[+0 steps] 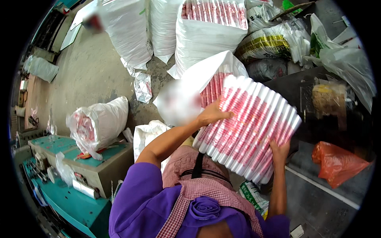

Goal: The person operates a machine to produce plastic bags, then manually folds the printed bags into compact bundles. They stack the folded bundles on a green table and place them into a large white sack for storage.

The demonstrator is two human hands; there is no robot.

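While both bare hands carry it, a wide bundle of rolled red-and-white plastic bags (250, 125) sits near the picture's centre, tilted toward 4 o'clock. At 10 o'clock of the bundle, the left hand (212, 114) lies flat on top, fingers together. At 5 o'clock, the right hand (279, 152) grips the lower edge, fingers curled under. A white sack (206, 35) filled with similar rolls stands at 12 o'clock; an orange bag (337, 162) lies at 4 o'clock.
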